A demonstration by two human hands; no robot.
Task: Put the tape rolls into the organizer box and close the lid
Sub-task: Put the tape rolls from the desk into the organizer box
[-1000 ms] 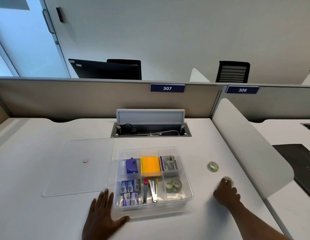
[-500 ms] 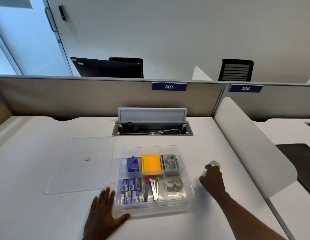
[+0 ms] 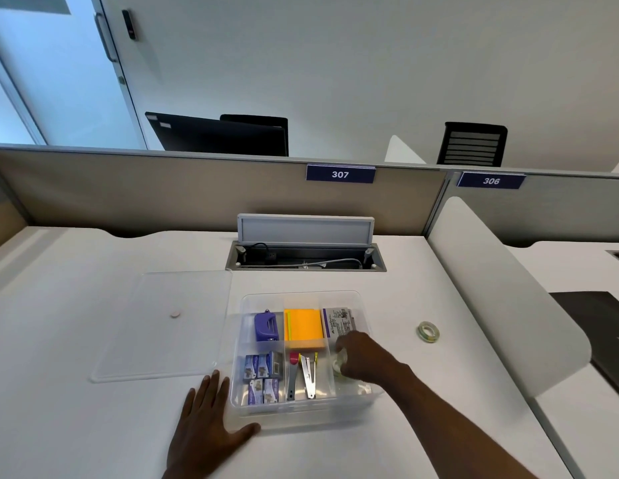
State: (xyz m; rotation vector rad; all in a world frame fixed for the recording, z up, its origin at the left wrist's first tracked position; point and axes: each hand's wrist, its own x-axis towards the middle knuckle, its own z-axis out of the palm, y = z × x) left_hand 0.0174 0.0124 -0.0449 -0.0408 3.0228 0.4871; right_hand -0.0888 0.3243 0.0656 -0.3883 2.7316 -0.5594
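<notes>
- Clear plastic organizer box (image 3: pixel 247 407) sits near the bench's (image 3: pixel 76 426) front edge, its lid (image 3: pixel 169 326) lying flat just to its left.
- My right hand (image 3: pixel 361 357) reaches into the box's front-right compartment, its grip curled around a tape roll (image 3: pixel 339 363).
- My left hand (image 3: pixel 211 423) lies flat on the bench with its grip spread and empty, thumb against the box's front-left corner.
- A second tape roll (image 3: pixel 428 331) lies on the bench toward the right edge, well apart from the box.
</notes>
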